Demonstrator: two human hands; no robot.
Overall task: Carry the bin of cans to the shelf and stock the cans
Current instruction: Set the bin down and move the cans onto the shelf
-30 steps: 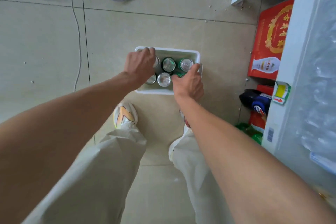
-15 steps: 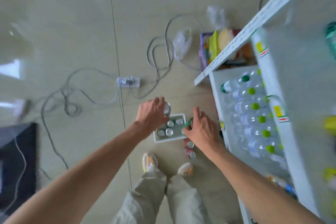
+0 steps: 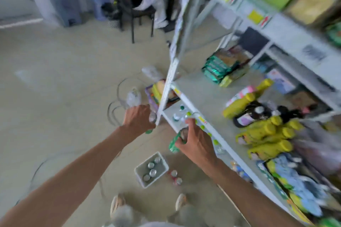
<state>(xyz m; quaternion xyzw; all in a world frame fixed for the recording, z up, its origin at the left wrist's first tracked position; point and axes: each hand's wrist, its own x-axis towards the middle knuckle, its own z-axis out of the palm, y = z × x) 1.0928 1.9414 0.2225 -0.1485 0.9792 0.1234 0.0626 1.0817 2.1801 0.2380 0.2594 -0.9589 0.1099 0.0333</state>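
A white bin [image 3: 143,180] stands on the floor between my arms, with several silver-topped cans [image 3: 152,172] inside. My left hand [image 3: 137,119] is raised above it and closed on a green can [image 3: 151,120], mostly hidden by the fingers. My right hand [image 3: 196,141] holds another green can [image 3: 174,143] tilted on its side. Both hands are close to the front edge of the white shelf [image 3: 203,96]. The picture is blurred.
Two red cans [image 3: 175,177] stand on the floor right of the bin. Yellow bottles [image 3: 265,134], green packets [image 3: 217,68] and bottled water fill the shelves. Cables and bags lie on the floor; a chair [image 3: 132,5] and a seated person are at the back.
Both hands have lifted a can each out of the bin and risen towards the shelf. The view has swung up from the floor to the shelves.
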